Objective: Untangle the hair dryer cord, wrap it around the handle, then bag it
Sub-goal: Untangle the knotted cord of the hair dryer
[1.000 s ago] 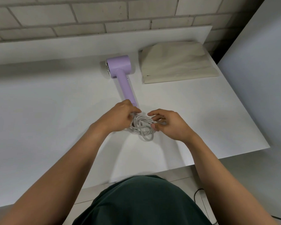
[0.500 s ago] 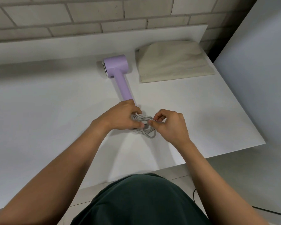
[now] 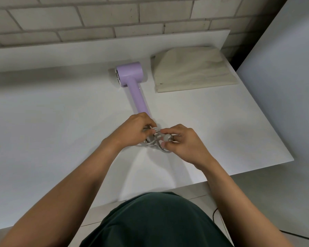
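Left hand (image 3: 132, 130), centre of frame: fingers are curled over the left side of a tangled grey power cord (image 3: 154, 144), and the bundle is gripped. How the fingertips lie is hidden by the knuckles.

Right hand (image 3: 184, 141), just right of it: a rounded grey plug end (image 3: 167, 137) of the cord is pinched between thumb and forefinger, with the other fingers curled in beneath. The plug is held just above the tangle. The two hands are close together, with only the cord between them.

The cord is bunched in loose overlapping loops on the white table top (image 3: 61, 122), between and partly under both hands. Its joint with the dryer is covered by the left hand.

The lilac plastic hammer-shaped hair dryer (image 3: 129, 74) is laid flat on the table, above the hands in frame. Its head is at upper centre and its straight handle (image 3: 138, 98) runs down to the left hand, which hides the lower end. All visible cord is bunched at the foot of the handle.

A beige cloth bag (image 3: 193, 68) is laid flat at upper right, beside the dryer head but apart from it.

Pale brick wall (image 3: 96, 15) is seen across the top of frame, and a plain white panel (image 3: 284, 86) down the right edge. A dark green garment (image 3: 155, 220) fills bottom centre. A thin black cable (image 3: 214, 213) is seen on the tiled floor at lower right.
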